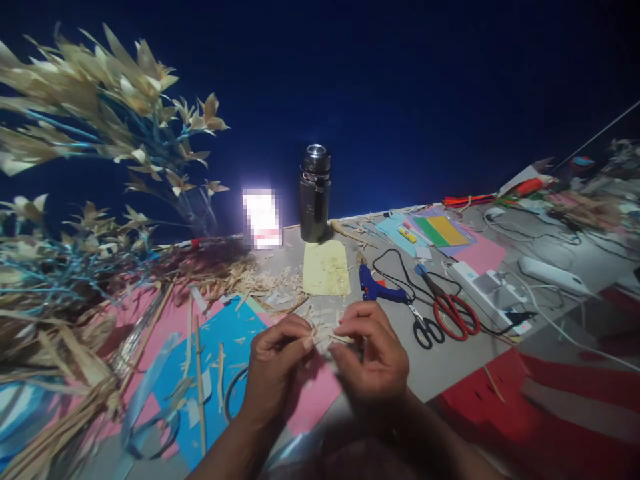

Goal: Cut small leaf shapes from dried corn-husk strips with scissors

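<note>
My left hand [273,363] and my right hand [373,350] meet low in the middle of the view, just above the table. Both pinch a small pale strip of dried leaf [325,335] between fingertips and thumbs. The fingers of both hands are curled closed around it. Under the hands lie pink paper [315,393] and blue paper [225,340], strewn with pale leaf shavings [260,280].
Behind the hands are a yellow sheet [326,268], a metal flask [315,193], a blue glue gun [377,288], red-handled scissors [453,310], black scissors [425,328] and a power strip [493,288] with cables. Dried-leaf sprays on blue stems [100,133] fill the left. Red card [525,407] lies right.
</note>
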Demonstrator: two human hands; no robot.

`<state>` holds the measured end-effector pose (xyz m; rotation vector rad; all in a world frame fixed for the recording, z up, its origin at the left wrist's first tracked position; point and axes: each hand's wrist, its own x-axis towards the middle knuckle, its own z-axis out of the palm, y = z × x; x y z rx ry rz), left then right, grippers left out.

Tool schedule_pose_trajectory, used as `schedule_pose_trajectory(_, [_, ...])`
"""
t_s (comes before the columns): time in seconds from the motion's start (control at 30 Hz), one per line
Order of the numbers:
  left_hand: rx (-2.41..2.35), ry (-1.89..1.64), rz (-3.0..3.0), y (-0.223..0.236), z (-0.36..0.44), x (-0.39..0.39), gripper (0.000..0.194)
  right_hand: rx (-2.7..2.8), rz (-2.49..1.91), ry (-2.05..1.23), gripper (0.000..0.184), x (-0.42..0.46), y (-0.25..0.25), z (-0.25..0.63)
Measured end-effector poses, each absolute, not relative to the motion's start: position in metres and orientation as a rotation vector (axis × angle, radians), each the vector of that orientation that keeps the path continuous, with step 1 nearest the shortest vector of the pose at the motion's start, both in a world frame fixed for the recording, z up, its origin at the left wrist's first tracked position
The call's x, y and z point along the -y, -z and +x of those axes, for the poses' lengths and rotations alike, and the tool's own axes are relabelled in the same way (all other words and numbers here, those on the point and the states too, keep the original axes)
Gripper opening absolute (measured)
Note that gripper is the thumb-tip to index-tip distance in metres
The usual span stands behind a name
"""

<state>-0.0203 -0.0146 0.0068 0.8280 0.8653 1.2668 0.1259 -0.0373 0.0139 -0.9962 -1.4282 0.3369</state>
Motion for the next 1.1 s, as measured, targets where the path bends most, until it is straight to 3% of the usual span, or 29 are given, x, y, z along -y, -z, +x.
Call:
schedule_pose_trajectory(0.07, [-0.822, -1.226, 0.659, -0.009, -0.019, 0.013, 0.012, 1.435, -1.037, -0.413, 0.010, 0.036, -0.011, 0.132])
schedule_pose_trajectory(0.23, [-0.705, -1.038, 0.385, -0.007, -0.017, 0.007, 0.011, 1.492, -1.201, -0.649, 0.022, 0.031, -0.002, 0.142])
schedule_pose_trajectory(0.57, [-0.610, -0.984, 0.311, -0.002, -0.020, 0.004, 0.013, 1.409, -1.215, -0.782, 0.043, 0.024, 0.005, 0.132])
schedule_pose_trajectory(0.73, [-0.729, -1.061, 0.425, 0.004, -0.020, 0.006, 0.013, 1.154, -1.212, -1.061, 0.014, 0.019, 0.002, 0.125])
schedule_pose_trajectory(0.93, [-0.778, -1.093, 0.520, 0.011, -0.017, 0.005, 0.010, 1.169, -1.091, -1.336, 0.016, 0.015, 0.000, 0.135])
schedule_pose_trajectory(1.1, [-0.764, -1.040, 0.613, 0.014, -0.017, 0.005, 0.010, 1.125, -1.092, -1.382, 0.022, 0.013, -0.006, 0.146])
